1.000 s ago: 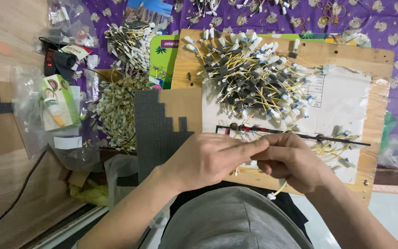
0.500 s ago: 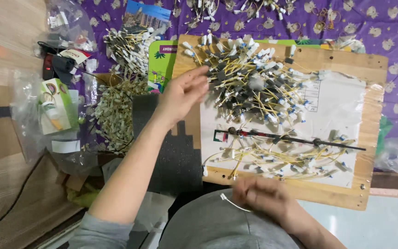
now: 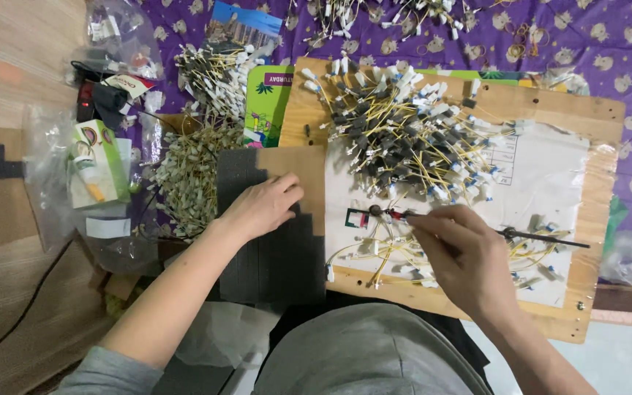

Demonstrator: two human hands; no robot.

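Note:
My left hand (image 3: 261, 207) rests with curled fingers on a dark grey foam sheet (image 3: 276, 252) at the left edge of a wooden board (image 3: 594, 132); whether it pinches a piece is hidden. My right hand (image 3: 462, 252) lies on the board's white paper (image 3: 557, 175), fingertips pinched on a thin yellow wire beside a black rod (image 3: 543, 236). A big heap of yellow wires with grey foam pads and white-blue connectors (image 3: 411, 139) covers the upper board. Finished wires (image 3: 374, 252) lie spread under the rod.
A purple patterned cloth (image 3: 608, 44) lies under the board. Left of it sit two piles of white-tipped wires (image 3: 192, 172), a green box (image 3: 96, 161) in a clear bag, a green booklet (image 3: 268, 102) and black gear (image 3: 104, 99). Wooden floor (image 3: 9, 292) at left.
My left hand came back from the wire heap down to the foam sheet. My right hand rose from near my lap to the rod on the board.

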